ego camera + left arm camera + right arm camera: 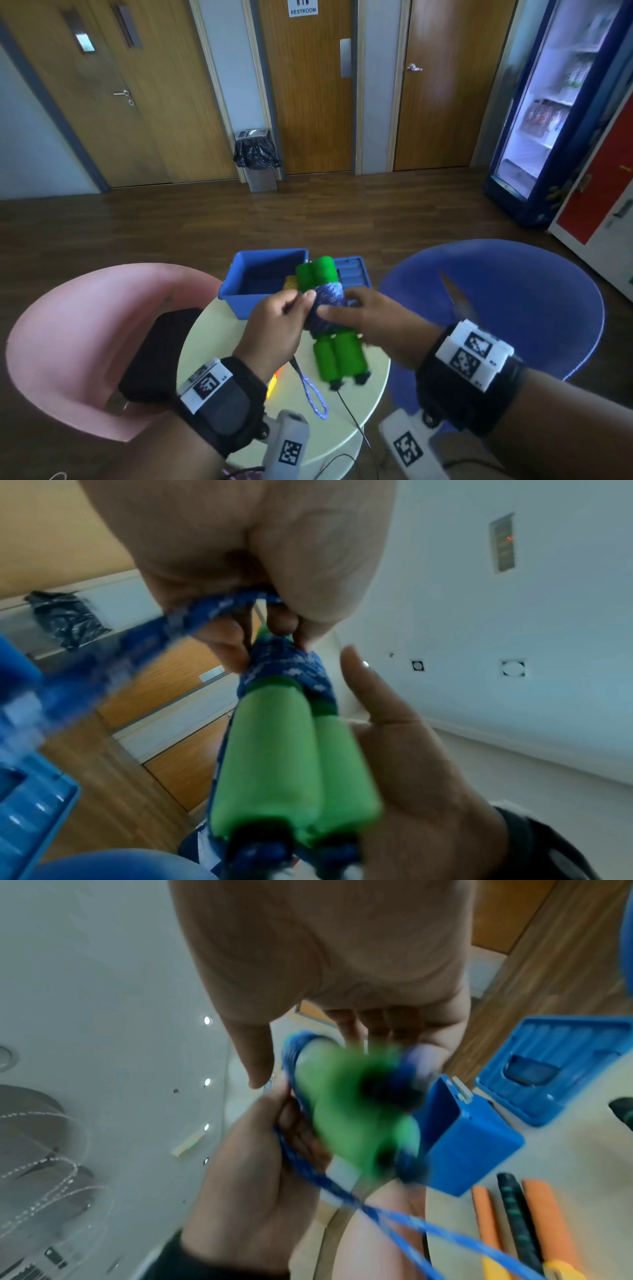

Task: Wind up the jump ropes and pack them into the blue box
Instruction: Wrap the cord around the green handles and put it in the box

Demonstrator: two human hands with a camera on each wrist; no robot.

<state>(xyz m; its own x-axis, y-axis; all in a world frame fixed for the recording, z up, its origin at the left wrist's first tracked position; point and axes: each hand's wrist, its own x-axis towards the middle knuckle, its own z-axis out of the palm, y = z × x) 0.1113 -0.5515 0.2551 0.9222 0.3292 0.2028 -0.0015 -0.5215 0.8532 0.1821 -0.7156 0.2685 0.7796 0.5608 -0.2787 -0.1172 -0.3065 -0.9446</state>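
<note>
1. The head view is dim indoors; the brightest source is the lit glass-fronted blue drinks fridge [534, 113] at right, smeared by blur.
2. Wide-angle distortion bows the brown wooden doors [308, 85] outward at the edges.
3. In the right wrist view, the green foam jump-rope handles [356, 1118] are heavily motion-blurred.
4. In the left wrist view, the blue-and-white braided rope [103, 664] smears.

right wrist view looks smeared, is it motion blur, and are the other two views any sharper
Right wrist: yes, the green handles smear while the blue box stays fairly crisp. Left wrist: handles sharp, but the free blue rope streaks. Head: mostly sharp, with a blurry fridge at the bowed edge.
</note>
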